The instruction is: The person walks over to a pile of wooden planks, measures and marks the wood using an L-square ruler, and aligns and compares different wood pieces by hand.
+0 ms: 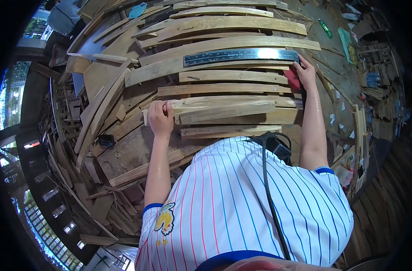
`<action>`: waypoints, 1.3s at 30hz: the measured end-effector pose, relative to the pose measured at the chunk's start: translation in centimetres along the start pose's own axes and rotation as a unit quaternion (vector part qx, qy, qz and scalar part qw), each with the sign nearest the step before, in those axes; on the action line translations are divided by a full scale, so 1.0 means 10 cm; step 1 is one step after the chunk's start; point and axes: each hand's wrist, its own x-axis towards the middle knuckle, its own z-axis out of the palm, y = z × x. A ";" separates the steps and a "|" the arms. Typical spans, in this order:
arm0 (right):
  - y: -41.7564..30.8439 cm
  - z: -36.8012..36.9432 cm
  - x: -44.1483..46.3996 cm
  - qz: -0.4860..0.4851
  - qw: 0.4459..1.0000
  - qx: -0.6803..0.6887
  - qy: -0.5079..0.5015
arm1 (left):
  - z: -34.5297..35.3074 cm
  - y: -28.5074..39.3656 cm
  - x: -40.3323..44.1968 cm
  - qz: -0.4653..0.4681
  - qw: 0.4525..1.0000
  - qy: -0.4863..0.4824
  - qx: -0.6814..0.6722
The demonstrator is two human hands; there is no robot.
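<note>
A long metal ruler (242, 56) with markings and printed letters lies across the pale wooden strips, its right half shining in the light. My right hand (306, 73) is closed on the ruler's right end. Just below that end is a red piece (291, 79), partly hidden; I cannot make out what it is. My left hand (161, 118) is closed in a pinch at the left end of a wooden strip (224, 113). Something small and dark shows at its fingertips, too small to name. Several more wooden strips (233, 76) lie side by side between my hands.
More planks (237, 22) lie beyond the ruler. Curved strips (104, 101) lean at the left, near a small black object (106, 140). A black cable (267, 180) hangs over my striped shirt. A green bottle (325, 28) and scraps lie at the far right.
</note>
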 end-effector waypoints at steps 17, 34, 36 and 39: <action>-0.17 0.01 -0.07 -0.023 0.996 -0.080 0.014 | 0.00 0.00 -0.01 -0.012 1.000 -0.002 -0.005; -0.06 -0.04 0.02 -0.049 0.990 -0.129 -0.004 | -0.02 -0.05 -0.01 0.006 1.000 0.004 -0.018; -0.13 -0.04 0.00 -0.032 0.990 -0.137 -0.005 | -0.04 -0.05 -0.01 -0.001 1.000 0.005 -0.030; -0.25 -0.08 -0.02 0.011 0.987 -0.161 -0.026 | -0.07 0.00 0.04 -0.032 0.997 0.001 -0.067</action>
